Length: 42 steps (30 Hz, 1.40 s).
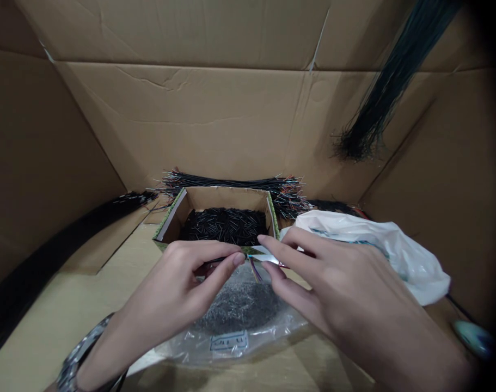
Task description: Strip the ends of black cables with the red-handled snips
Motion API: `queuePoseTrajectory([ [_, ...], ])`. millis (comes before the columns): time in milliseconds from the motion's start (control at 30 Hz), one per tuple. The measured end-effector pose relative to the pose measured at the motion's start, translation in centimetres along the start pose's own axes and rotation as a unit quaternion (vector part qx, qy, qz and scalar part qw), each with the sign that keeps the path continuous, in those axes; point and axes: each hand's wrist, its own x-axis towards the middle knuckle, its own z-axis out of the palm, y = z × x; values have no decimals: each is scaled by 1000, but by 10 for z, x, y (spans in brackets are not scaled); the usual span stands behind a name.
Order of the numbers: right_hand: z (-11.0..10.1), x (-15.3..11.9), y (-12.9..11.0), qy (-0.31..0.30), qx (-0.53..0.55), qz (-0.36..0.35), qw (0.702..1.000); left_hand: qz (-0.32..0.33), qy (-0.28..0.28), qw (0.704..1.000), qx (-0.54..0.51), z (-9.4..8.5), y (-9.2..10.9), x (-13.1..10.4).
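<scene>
Between the thumb and forefinger of my left hand [194,277] is the end of a black cable [212,262]. Several thin coloured wires [255,271] fan down from that end. My right hand [325,283] is closed on a pointed silver tool that looks like tweezers [268,258], its tip meeting the cable end beside my left thumb. A bit of light blue, apparently a wire, shows at the tip. Below my hands lies a clear plastic bag [243,305] with a handwritten label, full of small dark pieces.
Behind my hands stands an open box [169,222] of short black tubes [227,223]. Cut cables [231,181] lie behind it. Black cables [63,245] run along the left; a white plastic bag [395,247] sits right. A dark strand bundle [390,92] hangs upper right. Cardboard walls [198,120] enclose the table.
</scene>
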Motion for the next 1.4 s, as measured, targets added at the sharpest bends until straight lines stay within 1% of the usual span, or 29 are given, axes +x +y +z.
queuePoseTrajectory([
  [100,2,1,-2,-5,-8,-21,1000,-8,-8,1000,4,0,0,0],
  [200,4,1,-3,-6,-15,-25,1000,-21,-20,1000,5,0,-1,-1],
  [300,8,1,-6,-33,-26,-28,999,-21,-19,999,16,2,-3,-3],
  [400,10,5,-6,-60,-29,-17,998,-1,-8,999,37,4,-5,-3],
  [467,8,8,-2,-58,10,-5,998,10,-3,999,36,3,-5,-3],
  [533,3,10,8,-30,94,5,995,15,6,1000,11,1,-4,-3],
  [633,-5,9,25,3,235,17,972,-2,10,998,-61,-3,-3,-1],
  [733,-7,9,35,7,343,-6,939,-44,-24,986,-161,-5,-2,0],
  [800,-4,9,35,2,396,-42,917,-61,-62,968,-234,-3,-1,-1],
  [867,-1,10,30,-1,427,-69,902,-62,-104,944,-308,-1,-1,-3],
  [967,1,10,23,17,459,-88,884,-56,-159,907,-387,2,-2,-7],
  [1067,1,9,18,28,472,-93,876,-54,-189,892,-406,2,-3,-10],
  [1200,5,9,12,38,501,-92,860,-42,-199,886,-416,0,-2,-11],
  [1300,9,10,7,62,523,-80,846,-18,-180,901,-394,-3,1,-9],
  [1400,8,12,2,66,526,-57,846,7,-154,914,-376,-8,6,-8],
])
